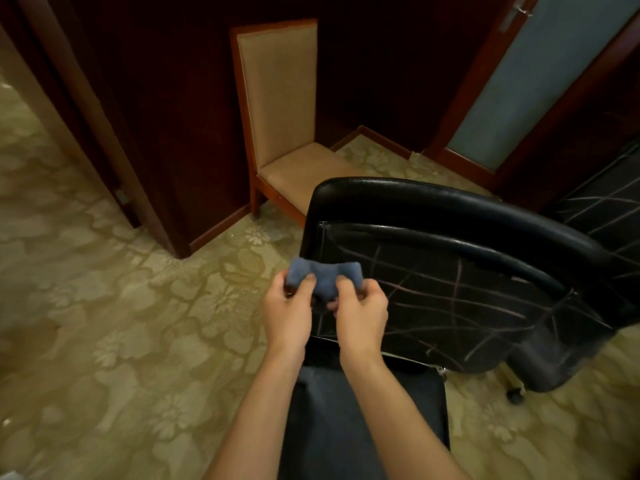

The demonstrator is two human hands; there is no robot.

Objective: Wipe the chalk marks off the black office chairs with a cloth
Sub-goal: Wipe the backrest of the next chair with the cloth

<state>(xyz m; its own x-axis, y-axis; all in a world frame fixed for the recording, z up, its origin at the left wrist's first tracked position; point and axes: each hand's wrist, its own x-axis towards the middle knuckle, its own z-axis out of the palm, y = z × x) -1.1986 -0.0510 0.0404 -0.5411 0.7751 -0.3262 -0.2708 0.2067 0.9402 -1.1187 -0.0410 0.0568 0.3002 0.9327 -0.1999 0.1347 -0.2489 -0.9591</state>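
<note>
Cloth: the blue cloth [323, 277] is bunched into a small wad between both hands, held in the air in front of the back of the black office chair [460, 271], near its left edge.
Left hand: the left hand [289, 313] grips the left end of the cloth, its thumb pressed on the near side and its fingers curled round the far side.
Right hand: the right hand [362, 315] pinches the right end, its fingers curled and its knuckles towards the camera.
Arms: both forearms are bare and reach forward and up from the bottom of the view, with the wrists close together.
Chalk marks: pale chalk lines [457, 292] cross the chair's back in many directions.
Around: a tan wooden chair [280, 98] stands by the dark wall; the patterned carpet [121, 323] covers the floor.
</note>
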